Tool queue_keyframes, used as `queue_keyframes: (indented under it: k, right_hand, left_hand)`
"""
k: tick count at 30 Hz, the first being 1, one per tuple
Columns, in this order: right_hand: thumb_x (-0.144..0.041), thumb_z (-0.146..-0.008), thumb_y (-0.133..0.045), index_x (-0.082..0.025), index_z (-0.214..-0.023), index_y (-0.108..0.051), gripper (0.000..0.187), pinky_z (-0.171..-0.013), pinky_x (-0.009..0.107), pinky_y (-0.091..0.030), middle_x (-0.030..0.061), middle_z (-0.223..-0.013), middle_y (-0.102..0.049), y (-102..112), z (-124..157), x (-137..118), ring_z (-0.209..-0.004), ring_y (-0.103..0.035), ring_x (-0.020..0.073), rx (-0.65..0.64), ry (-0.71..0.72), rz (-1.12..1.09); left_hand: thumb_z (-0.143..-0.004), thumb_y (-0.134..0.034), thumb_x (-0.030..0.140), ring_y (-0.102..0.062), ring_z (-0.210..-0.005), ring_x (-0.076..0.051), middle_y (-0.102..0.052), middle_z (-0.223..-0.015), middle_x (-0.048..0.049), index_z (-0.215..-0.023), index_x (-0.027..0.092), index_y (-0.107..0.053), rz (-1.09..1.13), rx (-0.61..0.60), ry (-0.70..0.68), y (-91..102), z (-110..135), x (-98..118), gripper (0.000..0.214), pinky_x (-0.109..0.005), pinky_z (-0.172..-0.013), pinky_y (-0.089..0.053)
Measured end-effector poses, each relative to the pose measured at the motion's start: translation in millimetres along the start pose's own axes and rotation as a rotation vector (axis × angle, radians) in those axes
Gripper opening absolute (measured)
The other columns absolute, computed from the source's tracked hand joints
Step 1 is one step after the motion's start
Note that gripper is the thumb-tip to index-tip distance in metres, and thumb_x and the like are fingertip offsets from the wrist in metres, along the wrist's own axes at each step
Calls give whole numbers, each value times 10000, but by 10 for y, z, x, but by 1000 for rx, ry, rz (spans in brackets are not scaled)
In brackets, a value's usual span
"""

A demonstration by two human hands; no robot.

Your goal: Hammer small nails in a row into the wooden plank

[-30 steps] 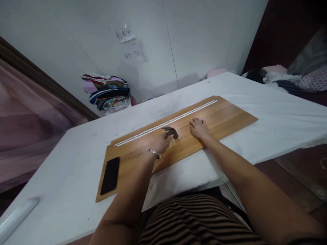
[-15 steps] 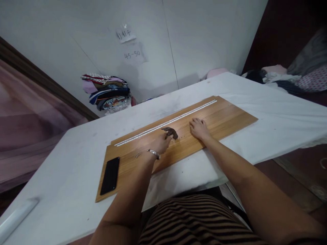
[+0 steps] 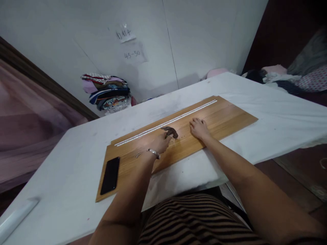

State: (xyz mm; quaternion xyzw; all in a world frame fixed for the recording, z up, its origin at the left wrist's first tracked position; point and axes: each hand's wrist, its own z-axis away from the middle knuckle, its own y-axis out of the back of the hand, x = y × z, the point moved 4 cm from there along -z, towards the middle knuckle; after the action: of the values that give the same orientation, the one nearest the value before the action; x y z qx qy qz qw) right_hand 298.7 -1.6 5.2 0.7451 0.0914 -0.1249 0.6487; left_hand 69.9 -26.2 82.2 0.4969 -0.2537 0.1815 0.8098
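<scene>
My left hand (image 3: 160, 143), with a bracelet at its wrist, is wrapped round a claw hammer (image 3: 172, 132) close to the head. The hammer's face is low over the wooden board (image 3: 230, 112), its claw pointing left; whether it touches the wood I cannot tell. Several small dark nail heads or holes (image 3: 181, 137) dot the board just right of the hammer. Flat on the board to the right rests my right hand (image 3: 198, 128), fingers a little spread and holding nothing. A few loose nails (image 3: 137, 155) lie left of my left hand.
A black phone (image 3: 110, 176) lies on the board's left end. Along the far side runs a white strip (image 3: 166, 123). The board is on a white-covered table (image 3: 63, 170). Folded clothes (image 3: 108, 92) are stacked by the wall, and a white roll (image 3: 19, 216) lies at the lower left.
The hammer head has tilted very slightly in my left hand. My right hand, the board and the other things have stayed in place.
</scene>
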Motion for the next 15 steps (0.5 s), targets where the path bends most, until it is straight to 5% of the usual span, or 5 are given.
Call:
queue_keyframes:
  k: [15]
  right_hand:
    - [-258,-1043,-337,-174,-1223,-690,405,-1131,468,-273,168,-1424,-606,-41,-20,24,-1353,-453,275,7,14,-18]
  left_hand:
    - [-1019,-442,478,-492,-468,-110,-548,-660,20,-1171,163,-646,-57,8,-11,8,-4,-16,405,-220,-482,-372]
